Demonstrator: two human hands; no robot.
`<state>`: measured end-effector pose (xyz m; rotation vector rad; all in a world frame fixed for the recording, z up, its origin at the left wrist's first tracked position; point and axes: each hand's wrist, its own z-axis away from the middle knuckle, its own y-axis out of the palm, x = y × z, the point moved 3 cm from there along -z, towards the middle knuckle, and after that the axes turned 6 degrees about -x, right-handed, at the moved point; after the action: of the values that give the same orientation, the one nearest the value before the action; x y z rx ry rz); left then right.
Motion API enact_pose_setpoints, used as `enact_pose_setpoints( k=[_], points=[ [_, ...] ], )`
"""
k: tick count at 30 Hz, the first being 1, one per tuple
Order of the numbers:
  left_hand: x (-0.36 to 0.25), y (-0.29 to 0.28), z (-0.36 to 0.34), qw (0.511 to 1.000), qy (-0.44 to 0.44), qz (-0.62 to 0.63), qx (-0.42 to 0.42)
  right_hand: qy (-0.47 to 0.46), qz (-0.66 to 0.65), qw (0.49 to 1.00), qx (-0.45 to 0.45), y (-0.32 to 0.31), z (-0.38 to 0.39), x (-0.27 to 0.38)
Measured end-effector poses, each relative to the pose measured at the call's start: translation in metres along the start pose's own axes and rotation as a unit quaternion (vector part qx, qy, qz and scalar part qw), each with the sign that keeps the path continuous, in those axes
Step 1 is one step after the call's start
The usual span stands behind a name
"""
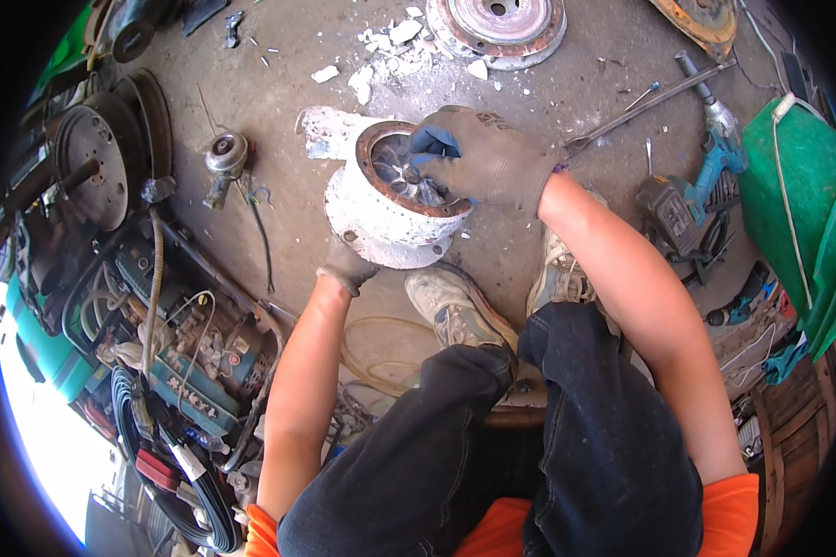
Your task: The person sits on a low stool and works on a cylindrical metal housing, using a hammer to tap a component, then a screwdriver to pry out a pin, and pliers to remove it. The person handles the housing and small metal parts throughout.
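Observation:
A white-coated metal pump housing [392,225] with a rusty round rim is tilted above the concrete floor, in front of my shoes. Inside its round opening sits a bladed metal impeller [401,174]. My gloved left hand [351,266] grips the housing low on its near left side, most of its fingers hidden behind it. From the right, my gloved right hand [483,158] reaches over the rim, its blue-tipped fingers curled at the impeller's centre and closed on the hub there. A flat, flaking white flange [330,133] juts out at the housing's far left.
Beyond lie a rusty round cover plate [502,26] and broken white flakes [404,32]. Rightward are a long metal bar [646,107], a cordless impact wrench [692,190] and a green sack [794,195]. An engine [190,362], a wheel drum [97,162] and hoses crowd the left.

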<state>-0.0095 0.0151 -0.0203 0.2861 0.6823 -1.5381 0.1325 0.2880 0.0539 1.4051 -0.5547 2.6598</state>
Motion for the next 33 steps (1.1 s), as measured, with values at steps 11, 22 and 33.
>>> enact_pose_setpoints(
  k=[11,22,33],
  points=[
    [-0.003,-0.001,0.000,0.992,0.091,-0.085,-0.010,0.047,0.121,0.991,0.031,0.000,-0.001,0.005],
    [-0.005,-0.002,0.001,0.999,0.019,-0.041,-0.007,0.008,0.095,0.995,0.021,0.005,-0.004,-0.006],
    [-0.006,-0.001,0.001,0.995,0.041,-0.092,0.002,0.000,-0.049,0.995,0.085,0.004,-0.010,-0.009]
  ],
)
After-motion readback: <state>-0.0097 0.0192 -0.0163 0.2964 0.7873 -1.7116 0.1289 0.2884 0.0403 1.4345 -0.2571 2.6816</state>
